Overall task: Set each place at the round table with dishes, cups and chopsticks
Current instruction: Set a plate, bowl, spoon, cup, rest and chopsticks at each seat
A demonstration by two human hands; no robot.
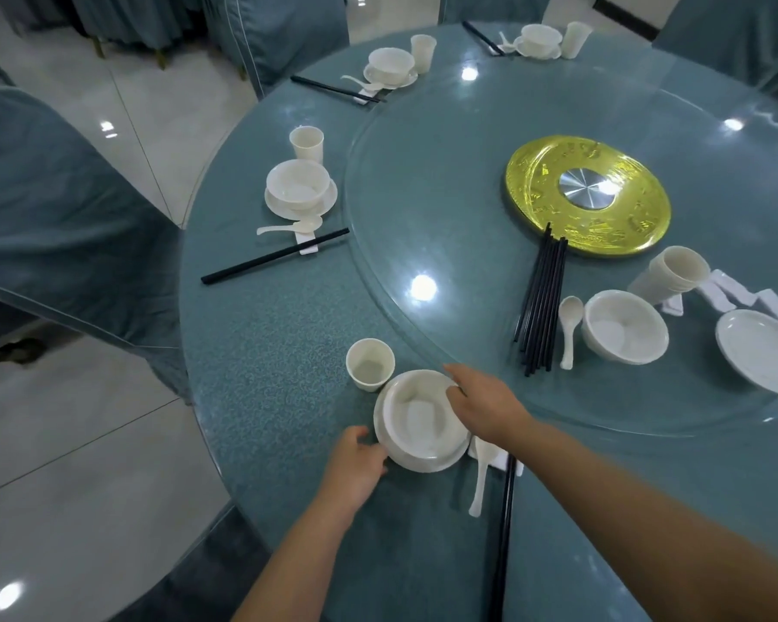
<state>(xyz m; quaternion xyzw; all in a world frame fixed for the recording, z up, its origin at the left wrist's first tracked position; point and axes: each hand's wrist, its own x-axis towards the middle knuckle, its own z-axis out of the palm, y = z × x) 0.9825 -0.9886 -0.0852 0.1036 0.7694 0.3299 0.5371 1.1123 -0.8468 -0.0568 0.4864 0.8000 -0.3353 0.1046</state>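
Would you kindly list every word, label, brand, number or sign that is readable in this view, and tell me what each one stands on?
No text can be read anywhere in this view.
Round gold plate with a silver centre: raised embossed marks run around its rim, too blurred to tell whether they are characters or ornament.
White bowls, cups, spoons and black chopsticks: no print visible.
Teal tablecloth: a speckled pattern only, no lettering.

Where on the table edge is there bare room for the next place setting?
Bare cloth runs between the finished setting's chopsticks and the cup by the hands. The glass turntable is open left of the gold disc. Crowded: the supplies at right, from the chopstick bundle to the plate stack.
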